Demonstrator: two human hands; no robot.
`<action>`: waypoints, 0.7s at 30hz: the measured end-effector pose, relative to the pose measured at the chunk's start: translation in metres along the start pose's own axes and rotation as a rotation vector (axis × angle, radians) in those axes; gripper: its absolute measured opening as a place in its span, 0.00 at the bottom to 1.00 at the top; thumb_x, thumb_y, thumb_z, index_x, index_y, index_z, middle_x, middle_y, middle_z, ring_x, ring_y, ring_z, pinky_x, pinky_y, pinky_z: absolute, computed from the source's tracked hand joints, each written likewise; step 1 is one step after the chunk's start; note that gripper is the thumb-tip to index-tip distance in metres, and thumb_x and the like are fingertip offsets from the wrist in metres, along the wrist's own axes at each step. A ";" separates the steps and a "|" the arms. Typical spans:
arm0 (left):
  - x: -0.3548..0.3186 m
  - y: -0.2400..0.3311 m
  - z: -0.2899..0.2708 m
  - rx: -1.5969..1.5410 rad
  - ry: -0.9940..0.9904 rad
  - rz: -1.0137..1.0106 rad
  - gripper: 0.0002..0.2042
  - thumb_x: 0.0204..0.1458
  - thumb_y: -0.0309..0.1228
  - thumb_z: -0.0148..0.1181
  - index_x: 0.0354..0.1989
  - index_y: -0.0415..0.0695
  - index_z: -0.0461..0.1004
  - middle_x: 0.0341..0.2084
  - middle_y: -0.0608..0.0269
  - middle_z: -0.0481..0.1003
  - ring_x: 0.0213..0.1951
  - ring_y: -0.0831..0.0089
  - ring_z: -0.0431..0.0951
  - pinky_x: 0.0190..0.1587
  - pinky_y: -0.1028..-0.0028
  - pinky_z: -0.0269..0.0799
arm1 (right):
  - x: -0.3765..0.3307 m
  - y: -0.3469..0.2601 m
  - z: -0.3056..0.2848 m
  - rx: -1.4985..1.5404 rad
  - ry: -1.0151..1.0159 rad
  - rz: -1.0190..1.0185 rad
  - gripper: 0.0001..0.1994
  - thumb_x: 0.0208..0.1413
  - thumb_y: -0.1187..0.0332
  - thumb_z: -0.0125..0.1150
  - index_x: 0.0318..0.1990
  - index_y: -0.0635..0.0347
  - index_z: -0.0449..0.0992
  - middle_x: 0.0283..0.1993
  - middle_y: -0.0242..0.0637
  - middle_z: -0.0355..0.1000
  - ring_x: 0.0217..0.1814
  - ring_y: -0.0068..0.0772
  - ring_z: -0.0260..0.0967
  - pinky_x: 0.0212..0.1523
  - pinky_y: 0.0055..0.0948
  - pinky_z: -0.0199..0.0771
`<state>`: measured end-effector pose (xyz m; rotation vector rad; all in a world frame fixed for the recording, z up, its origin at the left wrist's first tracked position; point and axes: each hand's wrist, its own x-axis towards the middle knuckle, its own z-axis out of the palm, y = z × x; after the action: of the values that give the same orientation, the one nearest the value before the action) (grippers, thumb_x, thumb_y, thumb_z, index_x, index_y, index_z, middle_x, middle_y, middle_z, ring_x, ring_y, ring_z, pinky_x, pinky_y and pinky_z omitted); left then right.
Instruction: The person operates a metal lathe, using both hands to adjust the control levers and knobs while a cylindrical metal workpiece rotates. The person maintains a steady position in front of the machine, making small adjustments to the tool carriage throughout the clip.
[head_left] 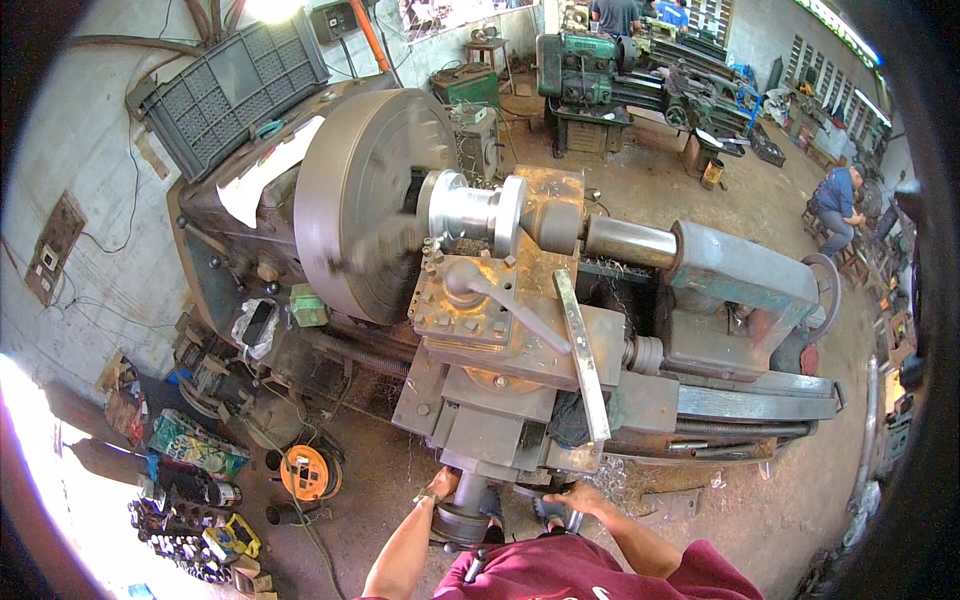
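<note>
Near edge: person in maroon shirt (580, 575), both forearms up toward a big lathe. Left hand (441, 487) wrapped around the handwheel (462, 520) at the near end of the carriage, fingers curled shut on its rim. Right hand (572, 497) on or at a small lever (573, 518) just right of the wheel; whether that grip is shut, cannot tell, fingers half hidden. Handwheel looks like solid metal, stiff, likely greasy, so slippery; take it by the rim, turns rather than lifts. Just beyond: carriage (500, 400) with rusty tool post (470, 300), its long handle (510, 305) angled to the right, and a flat steel bar (583, 360) lying across the carriage, loose-looking, end overhanging the near edge, could slide off. Farther: shiny turned workpiece (470, 210) held in the large grey chuck (360, 200) on the left, chuck blurred, probably spinning, keep hands and sleeves away. Tailstock (740, 280) to the right, its quill (630, 240) pressed into the part. Metal chips (625, 480) on the floor near the right hand, sharp. Left of the person: orange cable reel (305, 472), boxes of tools (190, 500), tight footing. Right side has more open floor. Grey plastic crate (235, 90) on the headstock, far left. Far: green lathe (600, 70), other people, one seated far right (835, 205).
</note>
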<state>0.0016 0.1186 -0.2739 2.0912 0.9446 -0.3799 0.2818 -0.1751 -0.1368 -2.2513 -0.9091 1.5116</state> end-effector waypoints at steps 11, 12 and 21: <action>0.020 -0.036 0.033 -0.174 0.153 0.054 0.20 0.59 0.39 0.46 0.52 0.38 0.71 0.45 0.41 0.77 0.49 0.48 0.77 0.50 0.55 0.71 | -0.015 0.006 -0.007 0.219 0.051 -0.209 0.34 0.47 0.35 0.65 0.52 0.53 0.80 0.43 0.45 0.80 0.47 0.47 0.76 0.50 0.41 0.72; 0.021 -0.036 0.029 -0.120 0.101 0.065 0.21 0.59 0.40 0.46 0.53 0.38 0.71 0.46 0.43 0.77 0.49 0.49 0.77 0.50 0.56 0.71 | -0.014 0.006 -0.008 0.245 0.053 -0.198 0.34 0.47 0.35 0.65 0.52 0.54 0.80 0.43 0.45 0.80 0.46 0.47 0.76 0.50 0.41 0.72; -0.015 0.017 -0.021 -0.086 -0.001 -0.092 0.21 0.59 0.41 0.44 0.51 0.38 0.72 0.46 0.42 0.77 0.49 0.50 0.77 0.49 0.57 0.72 | -0.007 0.002 -0.009 0.148 -0.005 -0.157 0.40 0.45 0.33 0.66 0.58 0.53 0.76 0.55 0.48 0.76 0.58 0.48 0.73 0.59 0.41 0.71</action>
<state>0.0028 0.1209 -0.2432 1.9747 1.0418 -0.3808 0.2891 -0.1803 -0.1290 -2.0237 -0.9202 1.4646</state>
